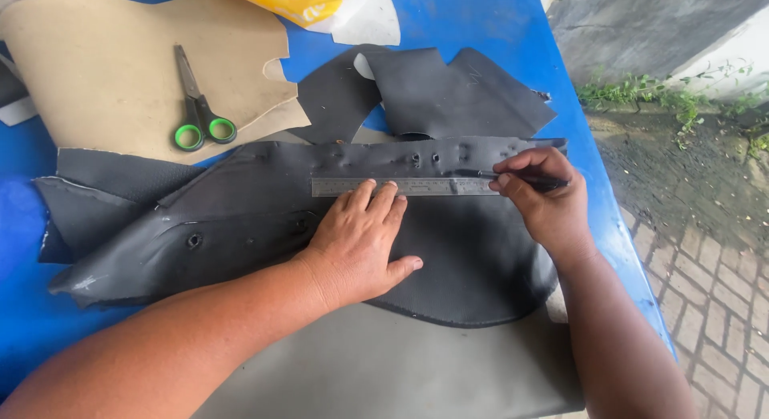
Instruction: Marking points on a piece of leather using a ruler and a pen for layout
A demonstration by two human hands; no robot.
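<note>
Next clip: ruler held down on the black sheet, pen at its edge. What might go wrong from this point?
The left hand pins the metal ruler only near its middle, so the far end may pivot under the pen held by the right hand. The black sheet is wrinkled and dented along the ruler, which could bend the line. The sheet lies near the blue table edge and might slip.

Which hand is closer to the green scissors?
Left. The left hand presses the ruler, below-right of the scissors; the right hand is farther right.
</note>
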